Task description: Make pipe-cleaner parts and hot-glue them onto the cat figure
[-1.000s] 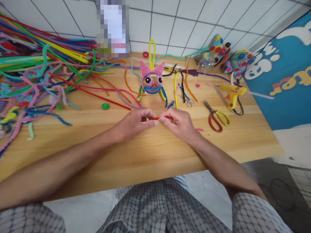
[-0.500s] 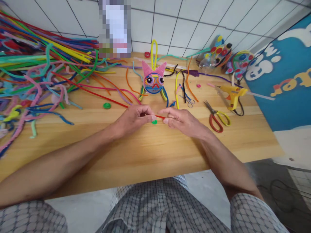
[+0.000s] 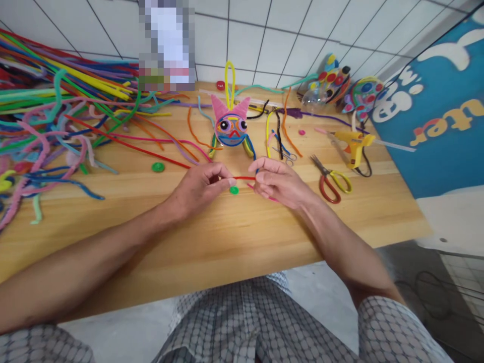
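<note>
Running crosswise at centre, a short red pipe cleaner (image 3: 245,177) is pinched by the left hand (image 3: 206,184) at its nine-o'clock end and the right hand (image 3: 280,182) at its three-o'clock end. From it, a green button (image 3: 234,190) is close at seven o'clock, a pink-eared figure (image 3: 231,132) at twelve, scissors (image 3: 329,187) at three.

Left hand (image 3: 204,189) and right hand (image 3: 280,182) hide the ends of a short red fuzzy strand (image 3: 245,177); the left edge crops multicoloured fuzzy strands (image 3: 91,79); pixelation blurs a pale rectangle (image 3: 170,43).

Two hands (image 3: 200,187), one pink-eared figure (image 3: 231,132), two green discs (image 3: 158,167), two scissors (image 3: 329,173) and one glue gun (image 3: 354,146) are visible.
</note>
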`<control>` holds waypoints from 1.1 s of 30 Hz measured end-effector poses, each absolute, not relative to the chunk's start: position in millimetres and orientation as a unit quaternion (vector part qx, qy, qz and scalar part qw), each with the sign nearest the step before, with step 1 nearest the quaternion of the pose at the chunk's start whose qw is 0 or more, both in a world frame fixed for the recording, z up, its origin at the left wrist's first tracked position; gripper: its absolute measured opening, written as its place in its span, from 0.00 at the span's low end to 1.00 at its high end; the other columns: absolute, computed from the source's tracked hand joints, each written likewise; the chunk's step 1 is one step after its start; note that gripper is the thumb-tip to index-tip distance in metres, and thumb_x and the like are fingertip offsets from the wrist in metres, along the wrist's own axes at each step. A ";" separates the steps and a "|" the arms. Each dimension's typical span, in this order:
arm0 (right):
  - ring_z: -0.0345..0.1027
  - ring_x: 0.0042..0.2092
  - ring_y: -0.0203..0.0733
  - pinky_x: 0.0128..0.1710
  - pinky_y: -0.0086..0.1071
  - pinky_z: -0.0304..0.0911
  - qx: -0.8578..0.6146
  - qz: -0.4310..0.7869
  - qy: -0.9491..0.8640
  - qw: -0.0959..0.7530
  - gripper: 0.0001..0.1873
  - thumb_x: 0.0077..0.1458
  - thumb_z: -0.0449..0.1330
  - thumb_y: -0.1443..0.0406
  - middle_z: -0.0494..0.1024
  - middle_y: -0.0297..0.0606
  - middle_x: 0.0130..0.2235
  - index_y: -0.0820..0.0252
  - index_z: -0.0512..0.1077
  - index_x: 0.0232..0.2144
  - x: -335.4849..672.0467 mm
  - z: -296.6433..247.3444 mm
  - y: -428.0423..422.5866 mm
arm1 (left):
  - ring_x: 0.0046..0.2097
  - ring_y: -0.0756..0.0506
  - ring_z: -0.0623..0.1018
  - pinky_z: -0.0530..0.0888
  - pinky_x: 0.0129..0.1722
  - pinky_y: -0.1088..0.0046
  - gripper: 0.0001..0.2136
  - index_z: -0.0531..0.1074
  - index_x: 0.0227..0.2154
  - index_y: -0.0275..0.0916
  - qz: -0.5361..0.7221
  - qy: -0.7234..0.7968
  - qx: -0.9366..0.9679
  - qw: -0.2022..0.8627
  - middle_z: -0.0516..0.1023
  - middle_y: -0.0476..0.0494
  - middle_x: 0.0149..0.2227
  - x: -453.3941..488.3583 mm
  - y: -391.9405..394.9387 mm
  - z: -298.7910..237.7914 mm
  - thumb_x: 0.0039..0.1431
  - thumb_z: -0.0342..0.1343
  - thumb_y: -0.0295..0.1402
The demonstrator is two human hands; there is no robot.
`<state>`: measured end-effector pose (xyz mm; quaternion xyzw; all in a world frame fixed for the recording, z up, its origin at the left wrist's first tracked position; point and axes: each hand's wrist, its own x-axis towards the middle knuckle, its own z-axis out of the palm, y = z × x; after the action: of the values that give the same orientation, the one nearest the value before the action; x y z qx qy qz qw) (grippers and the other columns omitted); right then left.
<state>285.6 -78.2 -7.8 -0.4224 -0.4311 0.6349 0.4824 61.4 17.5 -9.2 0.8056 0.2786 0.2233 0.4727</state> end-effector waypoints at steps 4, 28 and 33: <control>0.53 0.22 0.30 0.23 0.26 0.50 -0.408 0.665 -0.522 0.346 0.10 0.60 0.65 0.65 0.66 0.19 0.21 0.58 0.70 0.42 297.6 4.9 -81.9 | 0.34 0.45 0.75 0.68 0.37 0.70 0.11 0.76 0.29 0.41 0.213 0.212 0.876 0.378 0.78 0.45 0.31 59.6 16.5 -12.8 0.68 0.56 0.37; 0.71 0.34 0.41 0.37 0.35 0.61 -0.654 0.135 -0.696 0.266 0.04 0.65 0.61 0.68 0.80 0.34 0.33 0.54 0.75 0.37 320.4 36.9 -92.4 | 0.28 0.50 0.71 0.66 0.30 0.74 0.11 0.76 0.30 0.39 0.256 0.333 0.748 0.513 0.77 0.50 0.27 66.7 16.9 -27.6 0.60 0.63 0.41; 0.76 0.44 0.49 0.46 0.42 0.66 -0.695 -0.032 -0.654 0.296 0.01 0.67 0.64 0.64 0.82 0.40 0.41 0.52 0.76 0.41 374.4 55.2 -65.1 | 0.29 0.50 0.71 0.67 0.30 0.74 0.11 0.75 0.29 0.39 0.261 0.323 0.745 0.522 0.77 0.49 0.27 67.1 17.3 -27.3 0.61 0.63 0.41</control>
<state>374.4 -65.1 55.2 -0.6949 -0.6545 -0.0316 0.2964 67.1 17.3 -27.3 0.7452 0.3228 0.2609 0.5219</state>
